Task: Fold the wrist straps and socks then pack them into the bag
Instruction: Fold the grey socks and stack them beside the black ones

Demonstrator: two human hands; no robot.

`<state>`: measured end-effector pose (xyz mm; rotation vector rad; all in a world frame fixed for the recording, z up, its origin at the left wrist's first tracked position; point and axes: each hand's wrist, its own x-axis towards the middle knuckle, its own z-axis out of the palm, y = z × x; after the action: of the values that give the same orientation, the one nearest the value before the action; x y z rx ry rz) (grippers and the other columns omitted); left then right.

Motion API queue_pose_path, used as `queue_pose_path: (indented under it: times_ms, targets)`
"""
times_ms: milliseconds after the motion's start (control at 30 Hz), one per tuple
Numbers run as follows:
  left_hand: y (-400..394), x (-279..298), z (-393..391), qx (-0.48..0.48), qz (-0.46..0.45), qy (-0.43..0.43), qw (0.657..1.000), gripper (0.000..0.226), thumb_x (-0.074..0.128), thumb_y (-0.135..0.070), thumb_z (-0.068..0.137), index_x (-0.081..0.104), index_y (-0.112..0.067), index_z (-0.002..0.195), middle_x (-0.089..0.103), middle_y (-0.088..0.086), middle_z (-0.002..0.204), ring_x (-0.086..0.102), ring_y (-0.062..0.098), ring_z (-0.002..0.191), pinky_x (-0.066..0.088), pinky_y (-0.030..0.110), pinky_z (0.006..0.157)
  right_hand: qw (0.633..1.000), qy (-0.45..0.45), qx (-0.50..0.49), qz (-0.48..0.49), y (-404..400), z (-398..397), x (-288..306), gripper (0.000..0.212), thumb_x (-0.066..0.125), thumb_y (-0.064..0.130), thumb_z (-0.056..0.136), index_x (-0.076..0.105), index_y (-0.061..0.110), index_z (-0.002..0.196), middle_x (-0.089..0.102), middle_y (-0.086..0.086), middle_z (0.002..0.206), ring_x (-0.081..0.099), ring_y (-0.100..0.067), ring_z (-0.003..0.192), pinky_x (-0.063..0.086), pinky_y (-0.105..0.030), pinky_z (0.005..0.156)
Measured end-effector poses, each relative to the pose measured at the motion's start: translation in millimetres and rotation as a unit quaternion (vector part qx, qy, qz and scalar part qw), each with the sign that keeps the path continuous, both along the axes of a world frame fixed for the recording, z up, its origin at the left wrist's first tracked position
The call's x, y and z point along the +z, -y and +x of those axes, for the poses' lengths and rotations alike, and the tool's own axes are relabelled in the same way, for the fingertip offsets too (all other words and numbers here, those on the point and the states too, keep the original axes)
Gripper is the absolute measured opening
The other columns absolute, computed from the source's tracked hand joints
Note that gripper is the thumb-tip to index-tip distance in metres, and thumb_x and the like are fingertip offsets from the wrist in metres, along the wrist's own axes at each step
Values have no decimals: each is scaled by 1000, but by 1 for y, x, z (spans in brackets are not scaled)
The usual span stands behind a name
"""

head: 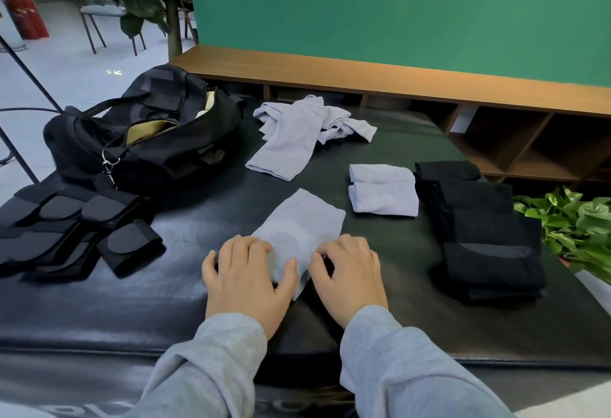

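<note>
- Left hand point(246, 273) on the near end of a light purple sock point(299, 230), fingers curled over its edge, thumb pressed on top, gripping it.
- Right hand point(348, 272) just beside, fingertips curled down at the same sock's right edge; hard to tell if pinching the cloth or only touching.
- Sock flat on the black mat point(165, 292), far end pointing away toward the bag.
- Two folded purple socks point(383, 191) side by side, a bit to the right.
- Loose purple socks point(304, 126) in a messy pile farther back.
- Folded black socks point(486, 229) in a row on the right side of the mat.
- Black wrist straps point(76, 232) lined up on the left side.
- Black bag point(145, 133) at the back left, zip open, yellow inside.
- Green plant point(575, 225) off the right edge of the mat.
</note>
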<state>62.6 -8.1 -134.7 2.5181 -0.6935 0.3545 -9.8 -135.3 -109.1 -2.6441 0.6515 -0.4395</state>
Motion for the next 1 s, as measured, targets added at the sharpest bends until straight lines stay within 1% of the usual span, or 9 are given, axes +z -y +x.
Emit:
queue_pose_path:
  times_ms: [200,267,367,467,667,833,900,933,1000]
  targets:
    - [0,3,1,-24,46,-20,998,71,15,-60,72,54,-28,121,44,-10,137,23,14,137,2,41,110,1000,3,-6,3,0,-1,1,19,40,35,93,57,28,85,49,15,92,35,-7,95,26,-22,89]
    - [-1,4,0,-33,29,-5,999,63,21,-55,74,58,-27,116,48,-10,132,28,13,134,2,40,108,1000,0,-10,1,0,0,0,18,40,35,93,55,29,86,48,15,92,35,-7,95,26,-21,88]
    - [-3,1,0,-49,-11,32,998,43,36,-48,74,64,-27,99,56,-11,111,40,11,117,13,40,105,1000,-3,-15,-6,1,0,0,17,39,33,93,55,28,87,49,15,92,36,-8,94,26,-21,86]
    - [-3,0,0,-61,-35,52,996,36,43,-53,73,62,-30,93,54,-14,99,41,8,103,19,38,101,1000,-3,-21,-9,1,0,-1,17,40,32,92,56,27,87,51,14,93,37,-8,94,26,-21,85]
    - [-2,-3,1,-68,-33,83,994,33,47,-54,71,60,-31,89,53,-14,92,42,9,96,24,33,94,1000,-3,-30,-9,2,2,-3,17,41,32,92,55,27,86,51,14,93,36,-8,94,26,-20,84]
    - [-3,-3,2,-56,-33,118,991,22,41,-38,77,61,-32,83,51,-13,85,40,11,88,25,30,84,1000,1,-17,-17,1,1,-3,20,39,34,91,56,26,83,49,14,92,34,-7,92,29,-22,88]
    - [-4,-4,3,-51,-39,138,988,13,52,-27,77,63,-31,82,51,-12,84,40,11,87,25,30,82,999,27,-3,-33,-1,0,-4,28,33,41,85,55,26,75,47,15,91,32,-5,91,26,-21,87]
    - [-4,-4,3,-47,-40,138,988,17,62,-17,71,64,-30,82,52,-11,84,40,12,88,25,30,81,998,42,10,-37,-2,0,-5,31,30,44,81,53,27,70,47,15,89,32,-3,89,24,-21,86]
    - [-3,-5,3,-40,-34,125,991,43,74,1,53,66,-28,83,55,-9,85,40,14,90,25,32,81,996,55,53,-39,-3,-2,-8,36,30,45,79,54,24,64,49,16,85,35,-2,87,23,-20,85]
